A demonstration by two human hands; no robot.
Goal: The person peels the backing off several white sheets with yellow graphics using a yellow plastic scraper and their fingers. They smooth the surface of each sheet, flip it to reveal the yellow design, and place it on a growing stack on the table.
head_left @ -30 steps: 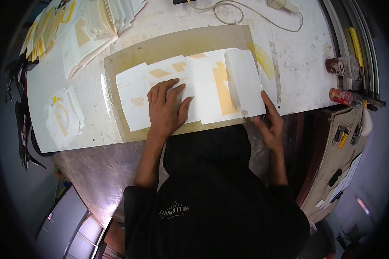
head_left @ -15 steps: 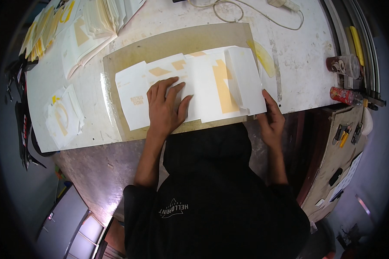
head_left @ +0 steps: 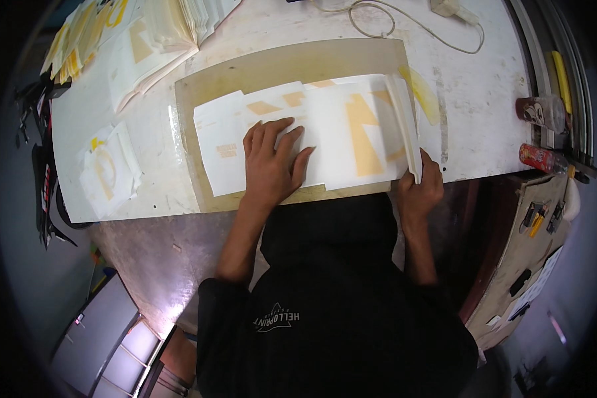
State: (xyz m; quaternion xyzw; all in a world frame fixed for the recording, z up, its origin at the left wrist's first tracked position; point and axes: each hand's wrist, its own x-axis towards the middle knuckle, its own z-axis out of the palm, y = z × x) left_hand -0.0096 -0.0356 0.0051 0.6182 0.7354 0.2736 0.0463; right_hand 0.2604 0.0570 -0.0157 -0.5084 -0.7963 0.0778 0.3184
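White paper sheets (head_left: pixel 328 132) with tan letter-like shapes lie overlapping on a translucent yellowish mat (head_left: pixel 245 71) at the table's front edge. My left hand (head_left: pixel 270 162) rests on the middle of them, its fingers apart and holding nothing. At the right end, a sheet's edge stands up as a narrow white strip (head_left: pixel 402 119). My right hand (head_left: pixel 420 192) pinches its near corner between thumb and fingers, just beyond the table edge. How many layers it holds I cannot tell.
A smaller pile of white sheets (head_left: pixel 109 169) lies on the left, with a thick paper stack (head_left: pixel 172 26) behind. A yellow translucent piece (head_left: pixel 423 96) sits beside the mat. A cup (head_left: pixel 540 114), a red-labelled bottle (head_left: pixel 542 159) and a cable (head_left: pixel 438 36) are on the right.
The right end of the sheet has lifted from a loose, flatter flap into a narrow upright strip, with my right hand at its near corner. My left hand stays on the sheets. The whole view has shifted slightly.
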